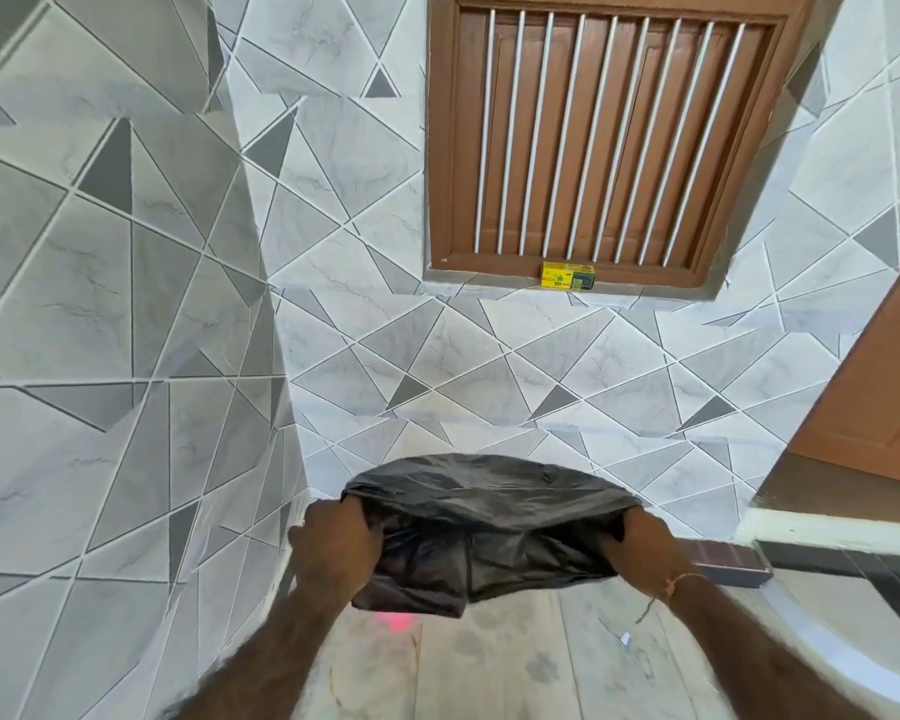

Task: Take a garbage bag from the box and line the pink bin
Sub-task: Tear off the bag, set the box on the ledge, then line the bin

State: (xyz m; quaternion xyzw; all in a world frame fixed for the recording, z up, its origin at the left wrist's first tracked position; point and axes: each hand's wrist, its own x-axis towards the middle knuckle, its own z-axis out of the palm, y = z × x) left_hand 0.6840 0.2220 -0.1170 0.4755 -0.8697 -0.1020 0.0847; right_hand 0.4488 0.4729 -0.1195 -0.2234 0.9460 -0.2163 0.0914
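Note:
A black garbage bag (481,522) is stretched wide between both hands at the bottom middle of the head view. My left hand (333,545) grips its left edge and my right hand (640,550) grips its right edge. The bag's mouth is pulled open and its body hangs crumpled below. A small pink patch (398,622) shows just under the bag; it may be the pink bin, mostly hidden by the bag. A yellow and green box (567,275) sits on the window ledge, far above the hands.
Grey and white tiled walls meet in a corner at the left. A brown wooden window with white bars (609,137) is above. A brown door (884,376) stands at the right. A dark brick step (731,562) and pale floor tiles lie below.

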